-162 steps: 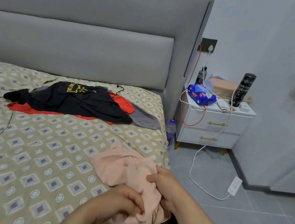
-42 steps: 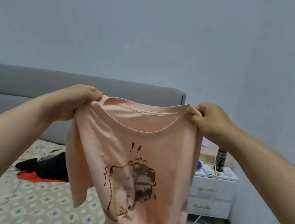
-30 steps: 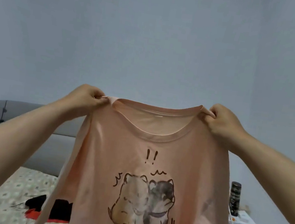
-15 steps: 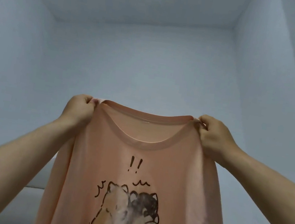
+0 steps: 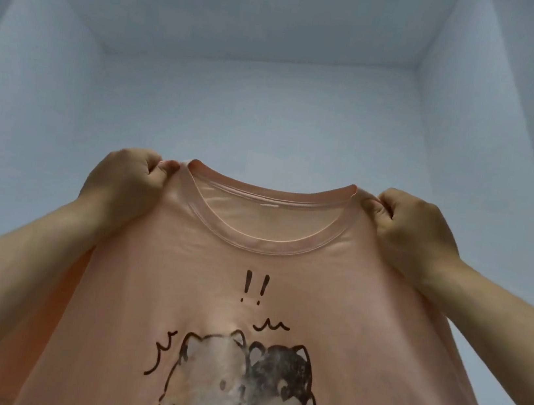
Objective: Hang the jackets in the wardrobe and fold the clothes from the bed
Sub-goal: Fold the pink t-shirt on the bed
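Pale blue-grey walls and a ceiling of the same colour fill the upper part of the view, which looks steeply upward into the corners of the room.

In front of them hangs a peach-pink T-shirt, held up in the air and spread flat, its printed front facing the camera. It takes up most of the lower half of the view, and its hem runs out of sight below.

Two bare forearms come in from the lower corners – the left forearm and the right forearm – and rise to the shirt's shoulders. The left hand is curled into a fist, pinching the fabric of one shoulder just beside the neck. The right hand grips the other shoulder the same way, so the cloth is stretched between them.

The ribbed round collar sags in a curve between the hands. Below it is a print of two cartoon animals – one pale, one dark – pressed cheek to cheek. Above them stand two black exclamation marks.
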Available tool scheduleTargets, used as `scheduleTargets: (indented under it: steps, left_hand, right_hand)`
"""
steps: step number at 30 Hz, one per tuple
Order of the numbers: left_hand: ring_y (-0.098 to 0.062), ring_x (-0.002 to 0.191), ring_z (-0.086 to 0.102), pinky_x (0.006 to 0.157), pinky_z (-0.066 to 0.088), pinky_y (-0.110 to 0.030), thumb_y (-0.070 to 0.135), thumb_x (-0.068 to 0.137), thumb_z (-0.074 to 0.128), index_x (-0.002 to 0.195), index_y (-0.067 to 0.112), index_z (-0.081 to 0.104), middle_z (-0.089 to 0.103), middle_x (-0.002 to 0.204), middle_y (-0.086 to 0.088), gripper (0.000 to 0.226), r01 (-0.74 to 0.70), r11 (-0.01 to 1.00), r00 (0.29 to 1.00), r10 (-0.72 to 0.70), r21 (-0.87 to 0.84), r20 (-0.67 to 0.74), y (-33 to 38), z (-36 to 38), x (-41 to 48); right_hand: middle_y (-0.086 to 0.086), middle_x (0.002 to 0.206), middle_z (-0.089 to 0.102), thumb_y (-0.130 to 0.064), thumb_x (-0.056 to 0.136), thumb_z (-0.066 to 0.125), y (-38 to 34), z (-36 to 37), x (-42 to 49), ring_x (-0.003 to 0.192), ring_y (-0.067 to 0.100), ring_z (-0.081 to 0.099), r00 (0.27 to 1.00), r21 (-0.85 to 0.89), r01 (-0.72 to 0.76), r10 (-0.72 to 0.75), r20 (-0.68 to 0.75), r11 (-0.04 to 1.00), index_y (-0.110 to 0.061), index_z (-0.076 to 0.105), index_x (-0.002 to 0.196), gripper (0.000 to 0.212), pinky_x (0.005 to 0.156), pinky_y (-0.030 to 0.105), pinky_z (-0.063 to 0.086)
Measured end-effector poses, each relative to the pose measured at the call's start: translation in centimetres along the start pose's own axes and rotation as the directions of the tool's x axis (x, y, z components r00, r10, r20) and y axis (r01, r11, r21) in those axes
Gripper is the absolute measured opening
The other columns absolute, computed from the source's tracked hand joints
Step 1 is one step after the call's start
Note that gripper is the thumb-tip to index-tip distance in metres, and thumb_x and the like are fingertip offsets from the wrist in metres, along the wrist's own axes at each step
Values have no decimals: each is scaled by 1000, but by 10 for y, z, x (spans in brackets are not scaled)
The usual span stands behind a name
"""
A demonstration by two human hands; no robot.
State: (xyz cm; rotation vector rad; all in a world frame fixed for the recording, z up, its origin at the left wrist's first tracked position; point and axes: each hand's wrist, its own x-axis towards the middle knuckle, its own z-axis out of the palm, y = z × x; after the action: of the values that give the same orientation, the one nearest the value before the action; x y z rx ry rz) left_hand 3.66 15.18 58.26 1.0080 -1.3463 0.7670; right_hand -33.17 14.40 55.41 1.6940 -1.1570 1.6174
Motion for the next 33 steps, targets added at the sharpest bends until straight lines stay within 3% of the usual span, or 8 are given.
scheduleTargets:
  steps: [4, 8, 13, 16, 25, 27, 30, 33]
  left_hand:
    - [-29, 56, 40, 54, 32, -36, 49, 95, 57, 56, 6, 41, 41, 51, -6, 61, -38, 999, 999, 38, -18, -18, 3, -8, -5]
    - [-17, 51, 27, 47, 22, -29, 47, 89, 68, 56, 0, 44, 32, 52, -2, 62, -69, 991, 994, 79, -113, 81, -1, -32, -8]
    - [-18, 57, 43, 55, 36, -34, 35, 95, 63, 67, -1, 62, 54, 60, -20, 46, -5, 998, 972, 21, -70, 232, -8, -34, -12]
    - [-20, 62, 53, 62, 41, -33, 30, 95, 63, 67, 4, 62, 62, 64, -12, 39, 28, 999, 918, -43, 43, 395, -32, 8, -46]
    - [-24, 74, 55, 60, 36, -34, 35, 98, 53, 66, 13, 50, 58, 71, 1, 39, 194, 958, 656, -286, 210, 699, -108, 130, -262]
    - [-23, 76, 51, 59, 32, -34, 32, 99, 50, 67, 15, 49, 54, 71, 5, 36, 199, 937, 540, -348, 286, 766, -124, 150, -315]
    - [-23, 76, 51, 59, 33, -33, 16, 94, 51, 67, 12, 52, 52, 69, 4, 28, 256, 909, 327, -402, 329, 855, -153, 180, -388]
    - [-24, 83, 54, 67, 43, -34, 23, 93, 54, 69, 19, 63, 51, 77, 1, 26, 206, 906, 235, -413, 370, 880, -174, 206, -443]
  right_hand:
    - [0, 69, 59, -46, 99, 49, -3, -8, -4, 71, 28, 55, 999, -34, 31, -32, -21, 999, -17, 55, 73, 39, 63, 37, 43]
    - [-2, 57, 51, -38, 94, 62, -10, -28, -7, 59, 16, 47, 987, 10, 58, -59, 149, 998, -14, 50, 57, 46, 56, 32, 35]
    - [-2, 57, 53, -40, 92, 66, -22, -26, -8, 57, 14, 47, 978, 91, 21, -40, 205, 996, -12, 56, 58, 45, 54, 31, 35]
    - [-1, 59, 56, -57, 89, 61, -4, 23, -36, 60, 14, 52, 934, -29, 35, -22, 355, 999, -11, 56, 59, 54, 57, 31, 37]
    - [-4, 74, 60, -52, 96, 50, 94, 164, -200, 75, 19, 56, 618, -253, 21, 186, 764, 967, -18, 59, 68, 45, 63, 33, 43]
    - [2, 85, 64, -40, 97, 52, 112, 189, -242, 86, 27, 59, 520, -271, 21, 222, 825, 962, -15, 66, 80, 34, 70, 34, 46]
    - [-2, 74, 57, -20, 93, 55, 137, 222, -302, 82, 25, 55, 386, -254, -41, 250, 888, 966, -20, 57, 68, 26, 61, 30, 39]
    - [-1, 78, 60, -18, 89, 57, 161, 260, -357, 81, 21, 54, 292, -273, -35, 271, 917, 961, -22, 63, 70, 21, 60, 28, 36]
